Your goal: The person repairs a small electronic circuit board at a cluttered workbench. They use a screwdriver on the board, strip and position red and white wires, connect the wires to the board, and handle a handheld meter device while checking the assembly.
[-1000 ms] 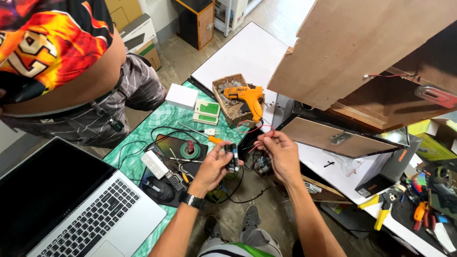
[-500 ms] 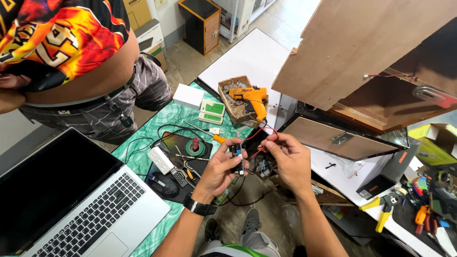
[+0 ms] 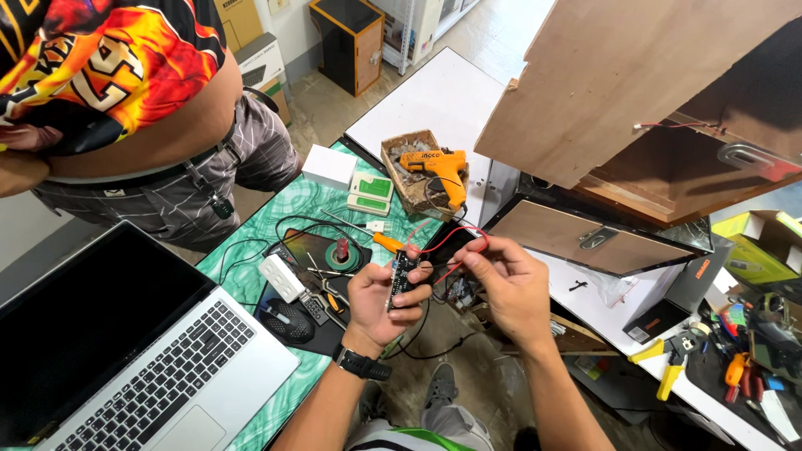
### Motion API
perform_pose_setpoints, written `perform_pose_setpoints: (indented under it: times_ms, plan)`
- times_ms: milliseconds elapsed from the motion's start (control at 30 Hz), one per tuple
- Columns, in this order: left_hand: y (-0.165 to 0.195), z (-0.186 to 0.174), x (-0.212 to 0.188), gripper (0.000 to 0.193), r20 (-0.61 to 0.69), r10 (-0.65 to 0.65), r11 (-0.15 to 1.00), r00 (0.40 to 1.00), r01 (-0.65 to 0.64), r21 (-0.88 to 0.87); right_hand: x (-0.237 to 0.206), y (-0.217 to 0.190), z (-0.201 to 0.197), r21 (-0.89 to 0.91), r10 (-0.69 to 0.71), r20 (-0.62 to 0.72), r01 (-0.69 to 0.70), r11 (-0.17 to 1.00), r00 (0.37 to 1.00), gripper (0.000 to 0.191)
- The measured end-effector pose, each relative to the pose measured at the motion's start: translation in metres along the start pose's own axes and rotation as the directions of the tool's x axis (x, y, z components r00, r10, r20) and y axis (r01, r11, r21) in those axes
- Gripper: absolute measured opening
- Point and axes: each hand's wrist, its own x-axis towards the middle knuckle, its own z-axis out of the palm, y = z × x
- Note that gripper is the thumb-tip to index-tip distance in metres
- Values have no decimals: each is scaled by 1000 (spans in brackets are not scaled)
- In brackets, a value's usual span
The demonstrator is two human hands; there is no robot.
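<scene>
Light, fragile circuit board (image 3: 398,280) pinched by its edges in left hand (image 3: 386,301); right hand (image 3: 510,284) fingertips closed on thin red wire (image 3: 447,236).

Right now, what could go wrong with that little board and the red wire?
The left hand pinches the small circuit board over the gap beside the table; it might drop to the floor. The right hand holds a thin red wire that could pull loose.
</scene>
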Motion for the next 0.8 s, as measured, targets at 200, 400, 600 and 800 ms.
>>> perform_pose_setpoints:
  times_ms: [200, 400, 600, 800]
  plan:
    - [-1, -1, 1, 35, -31, 77, 979, 997, -70, 189, -3, 0, 10, -35, -12, 42, 14, 999, 999, 17]
    - [-4, -4, 3, 39, -146, 358, 690, 922, -156, 707, -1, -6, 14, -226, -49, 12, 51, 973, 999, 17]
    - [-3, -3, 4, 40, -130, 398, 622, 908, -163, 766, 3, -9, 14, -327, -100, 10, 97, 940, 995, 18]
    - [-3, -2, 6, 42, -138, 409, 577, 902, -139, 805, 3, -10, 12, -329, -95, 26, 99, 939, 995, 19]
